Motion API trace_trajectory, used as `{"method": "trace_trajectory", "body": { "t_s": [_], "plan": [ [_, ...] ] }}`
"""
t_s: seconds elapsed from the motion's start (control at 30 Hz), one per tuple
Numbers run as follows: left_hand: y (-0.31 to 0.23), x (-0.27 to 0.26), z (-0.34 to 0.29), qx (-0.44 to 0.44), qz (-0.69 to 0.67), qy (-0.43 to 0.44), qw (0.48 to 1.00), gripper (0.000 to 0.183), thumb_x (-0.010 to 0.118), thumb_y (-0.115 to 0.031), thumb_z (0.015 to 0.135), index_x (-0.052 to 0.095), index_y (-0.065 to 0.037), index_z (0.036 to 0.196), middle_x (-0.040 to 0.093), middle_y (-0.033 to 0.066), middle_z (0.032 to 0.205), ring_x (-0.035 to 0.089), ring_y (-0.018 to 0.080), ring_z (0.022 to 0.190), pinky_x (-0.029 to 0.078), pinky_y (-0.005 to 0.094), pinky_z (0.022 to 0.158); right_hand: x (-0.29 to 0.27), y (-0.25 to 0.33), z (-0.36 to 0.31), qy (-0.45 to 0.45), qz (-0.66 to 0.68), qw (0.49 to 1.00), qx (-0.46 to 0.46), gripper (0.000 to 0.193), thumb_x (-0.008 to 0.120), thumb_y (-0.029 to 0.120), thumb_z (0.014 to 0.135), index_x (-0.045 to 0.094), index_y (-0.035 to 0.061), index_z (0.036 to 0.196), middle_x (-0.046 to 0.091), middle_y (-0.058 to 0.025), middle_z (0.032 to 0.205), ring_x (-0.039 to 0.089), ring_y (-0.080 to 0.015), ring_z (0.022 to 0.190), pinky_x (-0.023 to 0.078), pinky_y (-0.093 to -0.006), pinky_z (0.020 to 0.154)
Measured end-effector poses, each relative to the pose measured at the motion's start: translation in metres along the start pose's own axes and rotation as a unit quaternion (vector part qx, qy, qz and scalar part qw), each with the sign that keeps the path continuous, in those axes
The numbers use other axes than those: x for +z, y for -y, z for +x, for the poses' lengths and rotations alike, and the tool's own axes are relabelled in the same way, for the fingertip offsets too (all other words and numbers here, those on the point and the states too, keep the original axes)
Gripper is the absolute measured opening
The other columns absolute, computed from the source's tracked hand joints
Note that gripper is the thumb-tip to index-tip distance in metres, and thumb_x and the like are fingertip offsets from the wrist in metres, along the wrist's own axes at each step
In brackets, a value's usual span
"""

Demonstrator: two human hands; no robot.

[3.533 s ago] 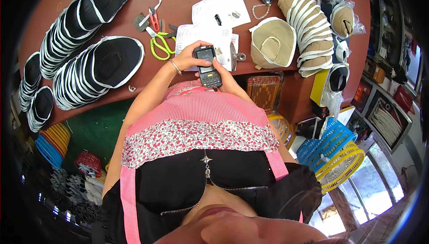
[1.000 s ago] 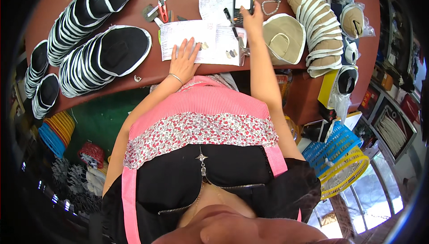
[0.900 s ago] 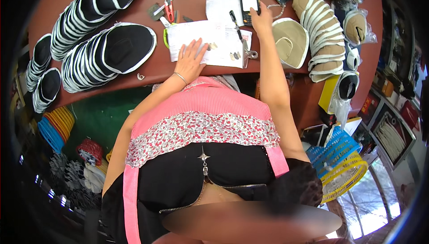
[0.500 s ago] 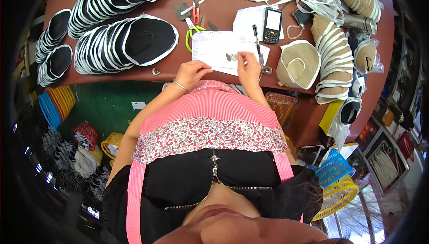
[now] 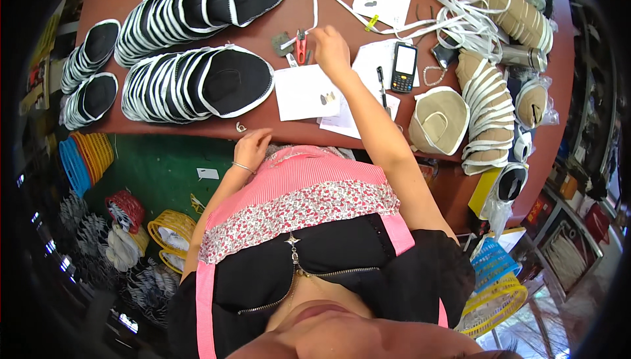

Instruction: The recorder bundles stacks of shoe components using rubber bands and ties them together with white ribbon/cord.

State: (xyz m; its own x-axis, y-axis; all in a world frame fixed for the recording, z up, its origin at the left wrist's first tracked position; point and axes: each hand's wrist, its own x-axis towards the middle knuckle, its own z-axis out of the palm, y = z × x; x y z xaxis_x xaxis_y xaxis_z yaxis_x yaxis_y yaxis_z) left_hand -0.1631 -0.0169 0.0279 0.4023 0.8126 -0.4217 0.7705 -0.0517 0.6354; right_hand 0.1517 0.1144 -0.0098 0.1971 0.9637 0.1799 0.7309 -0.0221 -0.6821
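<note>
My right hand is stretched out over the table, with its fingers loosely bent. Its fingertips are close beside red-handled thread snips and a white tape; no hold on either shows. At the table's front edge my left hand hangs loosely with its fingers extended, and I see nothing in it. A small metal ring-like piece lies near it. Between the hands is a white paper sheet bearing small dark and pale shapes. Just above the sheet lies a grey scrap.
Nested black shoe uppers with white edging fill the table's left side. On the right stand beige uppers, a handheld terminal, a pen and tangled white tape. A yellow basket stands below the table, at left.
My right hand has moved from the paper up and left to the red snips. My left hand has drawn back from the paper. The green-handled cutters no longer show beside the sheet.
</note>
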Motion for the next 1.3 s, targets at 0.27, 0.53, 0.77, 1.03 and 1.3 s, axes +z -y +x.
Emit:
{"method": "trace_trajectory", "body": {
  "t_s": [0.27,0.53,0.77,1.03,1.3],
  "plan": [
    [-0.072,0.039,0.066,0.218,0.193,0.027,0.956,0.088,0.066,-0.051,0.085,0.025,-0.022,0.159,0.021,0.0117,0.164,0.016,0.0375,0.151,0.013,0.0595,0.119,-0.001,-0.055,0.07,0.237,-0.166,0.956,-0.052,0.019,0.07,0.016,0.085,0.066,0.005,0.1,0.057,-0.0173,0.108,0.055,-0.0367,0.112,0.048,-0.046,0.095],
    [-0.098,0.091,0.111,0.282,0.177,0.084,0.939,0.097,0.067,-0.051,0.084,0.021,-0.01,0.158,0.02,0.0114,0.164,0.015,0.033,0.152,0.013,0.0588,0.12,-0.156,0.048,0.153,-0.302,0.265,0.911,-0.097,0.018,0.063,0.018,0.099,0.058,0.0007,0.097,0.065,-0.0077,0.091,0.06,-0.0146,0.083,0.048,-0.0296,0.078],
    [-0.076,0.033,0.101,0.286,-0.038,-0.024,0.957,0.056,0.067,-0.018,0.088,0.048,-0.005,0.139,0.054,0.0176,0.137,0.051,0.0362,0.126,0.042,0.0474,0.105,-0.026,0.139,0.04,-0.005,0.169,0.977,-0.13,0.011,0.067,0.004,0.087,0.066,0.0017,0.098,0.066,-0.0107,0.083,0.064,-0.021,0.069,0.051,-0.0309,0.065],
    [0.02,-0.154,0.015,0.12,0.027,-0.402,0.907,0.03,0.066,-0.003,0.083,0.063,-0.001,0.113,0.06,0.0179,0.121,0.055,0.0368,0.115,0.041,0.0449,0.101,0.131,0.178,-0.032,0.282,0.531,0.77,0.213,0.031,0.057,0.009,0.094,0.066,-0.0035,0.12,0.071,-0.0113,0.113,0.067,-0.019,0.101,0.05,-0.0314,0.091],
    [0.072,-0.245,0.035,0.07,0.146,-0.272,0.949,0.082,0.068,-0.029,0.089,0.028,0.015,0.145,0.034,0.0344,0.146,0.039,0.0499,0.13,0.034,0.0494,0.111,0.145,0.23,-0.014,0.315,0.763,0.448,0.342,0.05,0.05,0.024,0.096,0.049,-0.003,0.138,0.058,-0.0154,0.137,0.055,-0.0276,0.126,0.039,-0.0439,0.11]
  ]
}}
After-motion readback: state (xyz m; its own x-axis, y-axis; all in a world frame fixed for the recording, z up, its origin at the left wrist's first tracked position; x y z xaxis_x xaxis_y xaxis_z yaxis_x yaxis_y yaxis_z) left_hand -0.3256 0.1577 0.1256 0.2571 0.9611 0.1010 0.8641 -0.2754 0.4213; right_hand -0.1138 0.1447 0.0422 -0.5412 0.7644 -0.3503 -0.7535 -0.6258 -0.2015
